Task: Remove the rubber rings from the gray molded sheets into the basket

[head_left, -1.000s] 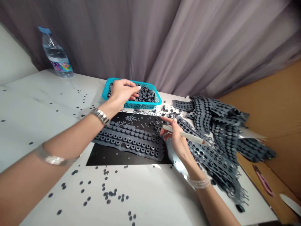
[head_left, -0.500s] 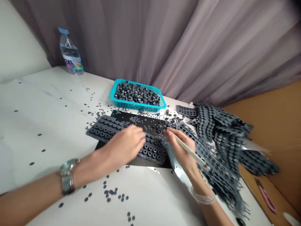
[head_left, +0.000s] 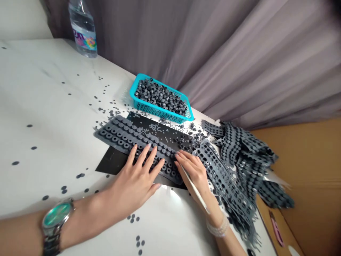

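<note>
Head view: our left hand [head_left: 135, 177] spreads wide, pinning the rubber sheet [head_left: 119, 135] flat.
Our right hand [head_left: 190, 174]: narrow, holding a white stick [head_left: 195, 192].
Basket [head_left: 149, 108]: beyond the sheet.

Head-worn camera, looking forward and down, close above the hands [head_left: 134, 181] [head_left: 193, 174]

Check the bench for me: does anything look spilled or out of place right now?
Yes. Small dark rubber discs lie strewn across the white table, well outside the teal plastic basket and the black mat, so they look spilled. The punched grey rubber sheets also sprawl in a loose heap, seemingly drooping at the table's edge.
</note>
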Demonstrator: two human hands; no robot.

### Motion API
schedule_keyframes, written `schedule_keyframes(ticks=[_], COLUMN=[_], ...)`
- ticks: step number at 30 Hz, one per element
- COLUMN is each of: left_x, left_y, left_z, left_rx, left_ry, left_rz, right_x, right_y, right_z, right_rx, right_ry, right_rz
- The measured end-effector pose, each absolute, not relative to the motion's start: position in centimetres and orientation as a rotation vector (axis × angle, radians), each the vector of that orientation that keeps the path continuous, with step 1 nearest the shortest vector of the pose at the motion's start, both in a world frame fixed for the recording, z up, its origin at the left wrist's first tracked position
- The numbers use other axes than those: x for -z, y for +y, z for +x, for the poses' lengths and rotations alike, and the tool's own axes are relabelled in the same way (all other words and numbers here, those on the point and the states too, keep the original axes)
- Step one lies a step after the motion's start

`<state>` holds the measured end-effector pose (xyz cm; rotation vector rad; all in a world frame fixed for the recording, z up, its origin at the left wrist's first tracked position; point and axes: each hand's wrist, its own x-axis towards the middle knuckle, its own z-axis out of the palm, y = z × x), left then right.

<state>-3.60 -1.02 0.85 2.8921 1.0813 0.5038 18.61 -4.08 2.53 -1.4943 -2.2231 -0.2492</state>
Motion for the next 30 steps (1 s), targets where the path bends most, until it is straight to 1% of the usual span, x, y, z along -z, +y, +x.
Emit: schedule_keyframes(ticks=[5,11,18,22,26,28,30], left_x=[-0.6,-0.5,-0.7,-0.8,-0.7,-0.6,-0.5], left_y=[-1.1,-1.1,-1.0,-1.0,-1.0,-1.0,-1.1], left_z=[-3.9,-3.9,-4.0,-3.9,-3.8,-3.8,-3.8], left_rx=[-0.496,-0.484,-0.444,-0.442,-0.440,-0.435,-0.431], left_ry=[1.099,1.076,1.063,1.059,1.054,1.065,1.072], left_rz=[2.878,2.875,2.879,2.888,2.898,2.894,2.885], right_x=[-2.4,-2.8,-2.3,-2.3,-2.4,-2.5,-2.4], right_y=[-3.8,-3.8,-3.7,-3.6,-3.3,-3.1,-3.1], right_z=[18.7,18.5,18.5,18.4,18.6,19.0,19.7], right_rx=[0.376,0.426,0.488,0.435,0.299,0.245,0.262], right_ry=[-2.282,-2.351,-2.372,-2.440,-2.463,-2.397,-2.225], right_rz=[-1.446,-1.390,-1.460,-1.498,-1.547,-1.610,-1.720])
